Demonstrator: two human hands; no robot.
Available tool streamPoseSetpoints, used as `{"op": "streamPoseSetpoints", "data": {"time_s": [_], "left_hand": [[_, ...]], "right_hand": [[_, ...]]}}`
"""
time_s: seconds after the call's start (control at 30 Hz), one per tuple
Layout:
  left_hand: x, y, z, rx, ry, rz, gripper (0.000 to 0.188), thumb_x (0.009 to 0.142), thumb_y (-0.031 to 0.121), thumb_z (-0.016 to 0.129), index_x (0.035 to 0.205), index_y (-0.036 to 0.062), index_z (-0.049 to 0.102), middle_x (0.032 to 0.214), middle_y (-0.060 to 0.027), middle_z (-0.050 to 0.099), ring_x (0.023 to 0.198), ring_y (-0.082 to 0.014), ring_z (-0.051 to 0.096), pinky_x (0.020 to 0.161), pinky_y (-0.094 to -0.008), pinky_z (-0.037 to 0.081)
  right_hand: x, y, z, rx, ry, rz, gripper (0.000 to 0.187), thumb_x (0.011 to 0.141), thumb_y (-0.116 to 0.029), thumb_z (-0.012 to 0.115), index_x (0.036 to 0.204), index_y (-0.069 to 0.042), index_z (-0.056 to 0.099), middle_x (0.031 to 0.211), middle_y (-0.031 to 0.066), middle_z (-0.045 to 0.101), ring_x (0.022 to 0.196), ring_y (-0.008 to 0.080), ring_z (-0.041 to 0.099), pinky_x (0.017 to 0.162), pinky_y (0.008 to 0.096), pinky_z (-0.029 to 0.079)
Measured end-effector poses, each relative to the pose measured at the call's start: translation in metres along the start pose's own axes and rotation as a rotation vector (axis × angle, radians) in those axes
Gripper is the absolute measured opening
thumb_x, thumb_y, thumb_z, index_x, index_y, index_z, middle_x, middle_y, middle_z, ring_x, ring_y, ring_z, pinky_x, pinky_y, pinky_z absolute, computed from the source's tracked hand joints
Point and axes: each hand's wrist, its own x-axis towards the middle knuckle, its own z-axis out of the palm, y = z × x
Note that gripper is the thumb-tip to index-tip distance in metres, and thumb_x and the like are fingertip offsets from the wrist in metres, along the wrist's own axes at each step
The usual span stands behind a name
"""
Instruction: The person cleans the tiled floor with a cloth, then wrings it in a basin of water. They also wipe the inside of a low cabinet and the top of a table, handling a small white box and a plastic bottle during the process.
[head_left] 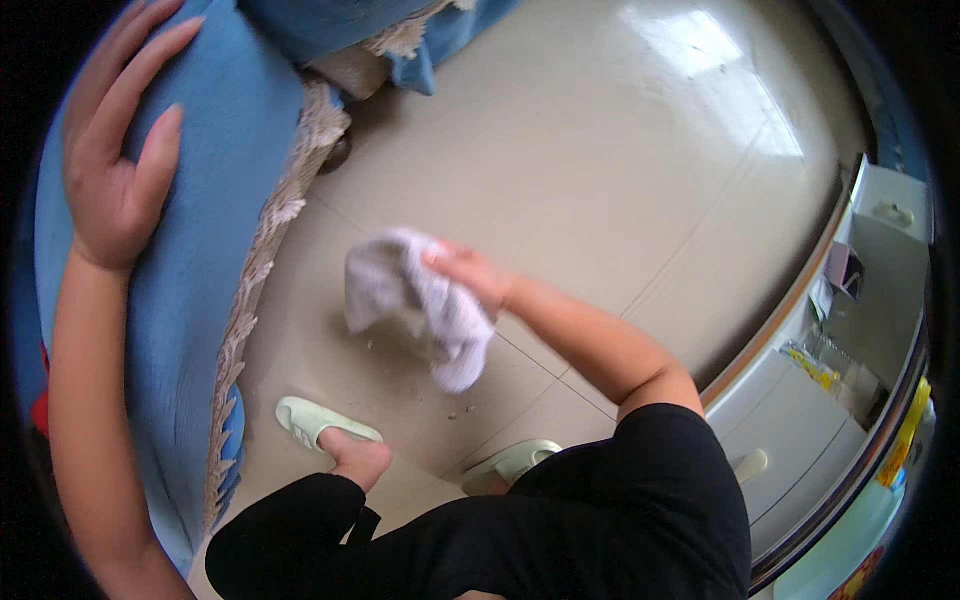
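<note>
Right grip [475, 278]: closed on the pale greyish-lilac cloth [452, 320]. Thumb and fingers pinch it along its upper right side; the exact finger wrap is blurred. Cloth is bunched at the hold, one lobe spreading left, another drooping toward the wearer. It sits over the tiled floor [600, 130], in front of the feet, right of the blue cover [215, 130]. Can't tell if its lower edge touches the tile.

Right arm pose: upper arm in a black sleeve [660, 460], elbow bent, right forearm [580, 335] bare and angled up-left across the floor. Wrist close to in line with the forearm.

Left grip [120, 195]: open, holding nothing. Back of the hand mostly up, fingers extended toward the upper edge, thumb splayed to the right. Lies on the blue cover, near its far left part. Left forearm [92, 400] runs nearly straight up from the lower left corner, alongside the cover.

Around: lace trim [250, 285] edges the cover on the floor side. Feet in pale green slippers, left one [300, 420] and right one [530, 455]. Small crumbs [460, 412] on the tile between slippers and cloth. White drawer unit [790, 410] far right, well apart from both grips.
</note>
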Motion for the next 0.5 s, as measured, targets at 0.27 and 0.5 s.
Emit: {"op": "streamPoseSetpoints", "data": {"time_s": [0.27, 0.5], "left_hand": [[0.002, -0.005, -0.010, 0.043, -0.072, 0.033, 0.045, 0.076, 0.009, 0.046, 0.120, 0.0020, 0.054, 0.133, -0.0150, 0.046, 0.129, -0.0323, 0.035, 0.108, -0.0419, 0.023], [0.001, -0.018, 0.003, 0.011, -0.098, 0.112, 0.047, 0.082, 0.004, 0.040, 0.128, 0.0031, 0.047, 0.139, -0.0138, 0.039, 0.132, -0.0291, 0.031, 0.109, -0.0413, 0.021]], "right_hand": [[0.020, -0.038, -0.049, -1.727, 0.351, -0.220, 0.074, 0.071, -0.062, 0.061, 0.134, -0.031, 0.040, 0.147, 0.0179, 0.019, 0.132, 0.0445, 0.021, 0.097, 0.0673, 0.021], [0.007, -0.009, -0.173, -1.722, 0.760, -0.258, 0.037, 0.093, -0.029, 0.033, 0.128, -0.029, 0.048, 0.145, 0.0027, 0.031, 0.134, 0.0272, 0.027, 0.103, 0.0629, 0.018]]}}
